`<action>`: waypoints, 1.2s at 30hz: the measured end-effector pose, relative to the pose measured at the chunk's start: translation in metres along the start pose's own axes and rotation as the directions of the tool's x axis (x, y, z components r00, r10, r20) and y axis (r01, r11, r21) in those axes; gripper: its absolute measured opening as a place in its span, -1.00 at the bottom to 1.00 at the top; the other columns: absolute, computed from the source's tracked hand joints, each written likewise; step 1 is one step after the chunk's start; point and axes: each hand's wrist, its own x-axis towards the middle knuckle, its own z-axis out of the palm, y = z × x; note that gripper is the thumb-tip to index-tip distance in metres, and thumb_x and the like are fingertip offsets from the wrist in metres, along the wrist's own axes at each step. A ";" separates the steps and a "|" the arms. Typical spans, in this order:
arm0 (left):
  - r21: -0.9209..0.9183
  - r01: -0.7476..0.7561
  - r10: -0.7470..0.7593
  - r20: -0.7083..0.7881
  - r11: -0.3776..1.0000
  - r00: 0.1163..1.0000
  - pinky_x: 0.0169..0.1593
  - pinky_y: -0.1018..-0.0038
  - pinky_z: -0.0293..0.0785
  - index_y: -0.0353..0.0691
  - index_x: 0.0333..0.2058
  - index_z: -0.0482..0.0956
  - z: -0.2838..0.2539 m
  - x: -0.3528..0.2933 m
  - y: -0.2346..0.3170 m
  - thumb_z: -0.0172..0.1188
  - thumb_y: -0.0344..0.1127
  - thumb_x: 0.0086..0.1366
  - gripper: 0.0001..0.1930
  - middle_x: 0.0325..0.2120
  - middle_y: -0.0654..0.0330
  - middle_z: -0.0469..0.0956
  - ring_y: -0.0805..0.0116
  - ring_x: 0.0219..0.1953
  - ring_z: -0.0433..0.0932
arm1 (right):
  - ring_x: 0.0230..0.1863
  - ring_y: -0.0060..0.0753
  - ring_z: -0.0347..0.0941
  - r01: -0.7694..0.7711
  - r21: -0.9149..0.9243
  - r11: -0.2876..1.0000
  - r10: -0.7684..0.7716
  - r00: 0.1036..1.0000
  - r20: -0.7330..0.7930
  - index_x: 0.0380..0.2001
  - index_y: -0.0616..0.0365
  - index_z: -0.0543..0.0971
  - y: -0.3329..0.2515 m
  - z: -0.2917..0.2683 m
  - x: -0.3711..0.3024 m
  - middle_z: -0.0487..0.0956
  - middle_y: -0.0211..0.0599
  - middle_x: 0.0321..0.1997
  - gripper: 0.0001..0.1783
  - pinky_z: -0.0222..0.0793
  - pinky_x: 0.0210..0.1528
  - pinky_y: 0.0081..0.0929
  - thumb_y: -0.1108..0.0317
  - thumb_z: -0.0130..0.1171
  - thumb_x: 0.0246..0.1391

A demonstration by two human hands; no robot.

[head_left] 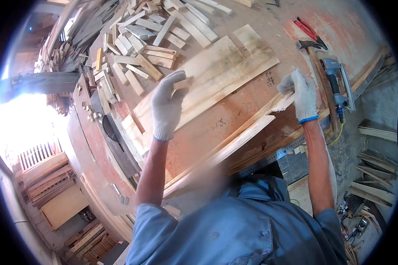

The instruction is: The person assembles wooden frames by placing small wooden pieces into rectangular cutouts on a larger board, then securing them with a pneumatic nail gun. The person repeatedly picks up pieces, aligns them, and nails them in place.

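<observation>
My left hand (167,106), in a white knit glove, is raised over a wide pale wooden board (208,66). Its thumb and fingers are apart, with nothing between them. My right hand (301,95), gloved alike with a blue cuff, is curled at the ragged end of a long wooden strip (252,118). The fingers seem closed on that end. A second, splintered length (243,137) runs alongside the strip, nearer my body. Toward my chest the lengths smear with motion, so their lower ends are hard to make out. The wide board has notches cut in it.
Many short wood offcuts (150,57) are heaped at the far left. A saw blade (108,128) stands up at the table's left. On the right lie a hammer (311,45), red-handled pliers (306,28) and a nail gun (334,81) with a yellow hose. A metal ruler (274,157) lines the near edge.
</observation>
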 end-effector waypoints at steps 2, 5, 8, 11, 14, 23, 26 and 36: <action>-0.305 0.215 -0.234 -0.026 0.928 0.972 0.15 0.33 0.55 -0.29 0.07 0.56 0.002 -0.005 0.003 0.19 -0.50 0.41 -0.72 -0.04 0.19 0.61 0.31 -0.04 0.62 | -0.37 -0.36 0.66 0.021 -0.005 1.000 -0.021 1.000 0.012 -0.42 0.22 0.65 -0.001 0.000 -0.003 0.68 -0.26 -0.42 -0.47 0.52 -0.20 -0.35 0.05 -0.04 0.50; -0.707 0.302 -0.438 -0.012 0.639 0.899 0.11 0.32 0.58 -0.32 0.08 0.50 -0.002 -0.014 -0.014 0.12 -0.33 0.51 -0.73 -0.09 0.18 0.57 0.34 -0.09 0.61 | -0.38 -0.36 0.65 -0.020 0.007 1.000 0.020 1.000 -0.002 -0.42 0.21 0.65 -0.002 0.003 -0.004 0.68 -0.26 -0.42 -0.46 0.53 -0.20 -0.36 0.05 -0.05 0.50; -0.919 0.229 -0.484 0.049 0.320 0.874 0.11 0.19 0.64 -0.40 0.11 0.49 -0.023 -0.028 -0.048 0.17 -0.25 0.50 -0.64 -0.10 -0.03 0.64 0.11 -0.07 0.66 | -0.38 -0.39 0.63 -0.002 -0.080 0.997 0.003 1.000 0.014 -0.43 0.20 0.65 -0.007 0.001 -0.002 0.67 -0.27 -0.43 -0.46 0.53 -0.21 -0.37 0.05 -0.07 0.51; -0.962 0.194 -0.375 0.112 0.190 0.920 0.12 0.17 0.64 -0.46 0.13 0.46 -0.052 -0.047 -0.058 0.15 -0.25 0.52 -0.61 -0.04 -0.06 0.61 0.11 -0.08 0.65 | -0.37 -0.40 0.62 0.063 -0.137 0.989 -0.049 0.993 0.104 -0.43 0.19 0.64 0.010 -0.011 0.013 0.67 -0.29 -0.43 -0.46 0.54 -0.21 -0.37 0.03 -0.07 0.50; -0.987 0.084 -0.422 0.018 0.138 0.906 0.02 0.26 0.64 -0.44 0.21 0.40 -0.085 -0.074 -0.052 0.13 -0.23 0.53 -0.56 -0.10 0.00 0.58 0.21 -0.16 0.63 | -0.36 -0.40 0.61 0.042 -0.124 0.991 -0.032 0.996 0.084 -0.40 0.16 0.64 0.008 -0.010 0.016 0.67 -0.29 -0.43 -0.48 0.53 -0.21 -0.36 0.01 -0.04 0.49; -0.767 0.050 -0.545 -0.408 0.640 0.732 -0.24 0.54 0.56 -0.25 0.23 0.44 -0.168 -0.170 -0.023 0.06 -0.18 0.58 -0.62 -0.24 0.20 0.53 0.45 -0.34 0.53 | -0.30 -0.35 0.64 -0.001 -0.176 0.984 0.019 0.995 0.100 -0.34 0.11 0.63 0.014 -0.011 0.040 0.69 -0.28 -0.38 -0.51 0.55 -0.14 -0.34 -0.03 -0.03 0.48; -0.512 0.249 -0.509 -0.463 0.822 0.726 -0.02 0.43 0.61 -0.25 0.40 0.33 -0.262 -0.245 -0.052 0.08 -0.25 0.54 -0.48 0.10 0.16 0.55 0.34 -0.09 0.61 | -0.31 -0.36 0.65 0.038 -0.171 0.985 -0.012 0.989 0.149 -0.37 0.13 0.63 0.017 -0.014 0.041 0.69 -0.25 -0.40 -0.50 0.56 -0.13 -0.34 -0.02 -0.03 0.48; 0.947 0.297 -0.621 -0.305 -0.120 0.722 -0.14 0.04 0.55 -0.28 -0.27 0.65 -0.410 -0.275 -0.056 0.14 -0.07 0.37 -0.66 -0.36 -0.14 0.67 -0.18 -0.22 0.67 | -0.40 -0.34 0.63 0.071 -0.117 0.991 -0.058 0.992 0.114 -0.41 0.17 0.61 0.004 0.002 0.024 0.66 -0.25 -0.44 -0.54 0.57 -0.23 -0.35 0.08 -0.01 0.48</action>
